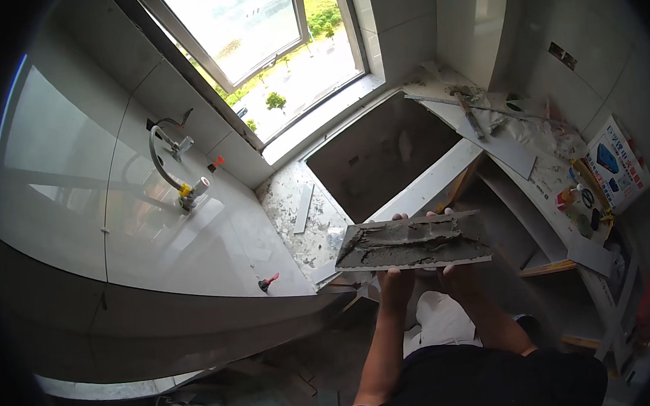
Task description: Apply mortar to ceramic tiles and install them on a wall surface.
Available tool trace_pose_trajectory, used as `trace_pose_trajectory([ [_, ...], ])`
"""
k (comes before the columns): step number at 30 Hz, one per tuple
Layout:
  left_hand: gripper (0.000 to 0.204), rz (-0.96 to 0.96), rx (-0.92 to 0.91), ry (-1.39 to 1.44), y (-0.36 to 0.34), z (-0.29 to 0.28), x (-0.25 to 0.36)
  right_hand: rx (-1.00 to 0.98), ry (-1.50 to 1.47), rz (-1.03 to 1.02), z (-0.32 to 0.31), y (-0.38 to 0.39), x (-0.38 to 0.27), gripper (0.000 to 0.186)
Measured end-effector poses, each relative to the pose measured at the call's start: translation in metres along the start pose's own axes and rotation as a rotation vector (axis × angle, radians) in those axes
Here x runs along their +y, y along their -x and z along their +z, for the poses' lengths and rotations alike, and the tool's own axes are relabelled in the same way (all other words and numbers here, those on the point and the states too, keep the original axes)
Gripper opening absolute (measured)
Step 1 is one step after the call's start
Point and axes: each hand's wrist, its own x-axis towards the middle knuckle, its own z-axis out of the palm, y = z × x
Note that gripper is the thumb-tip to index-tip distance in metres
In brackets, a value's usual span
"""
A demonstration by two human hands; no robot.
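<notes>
A long, narrow piece of tile (414,264) is held level in front of my body, its upper face spread with ridged, wet grey mortar (409,244). My left hand (395,283) grips it from below near the middle, thumb at the near edge and fingertips showing over the far edge. Close beside it, my right hand (456,278) is closed on the same piece in the same way. Both palms are hidden under the tile. Just beyond lies the worktop's large rectangular opening (385,155), with a pale strip (424,186) along its near side.
A hammer (471,116) lies on a loose tile piece (504,147) at the worktop's right. Farther right are bottles, tape and a printed box (616,163). Hoses and valves (190,192) stick out of the left wall tiles. A window (255,36) stands open ahead.
</notes>
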Motion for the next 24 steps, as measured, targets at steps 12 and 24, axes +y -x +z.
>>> trace_pose_trajectory([
  [12, 0.067, 0.297, -0.038, -2.175, -0.135, -0.069, 0.080, -0.123, 0.030, 0.062, 0.042, -0.213, 0.057, 0.135],
  [24, 0.076, -0.068, 0.632, -1.884, -0.294, -0.291, 0.092, -0.374, 0.128, 0.100, -0.014, -0.538, 0.179, 0.140],
])
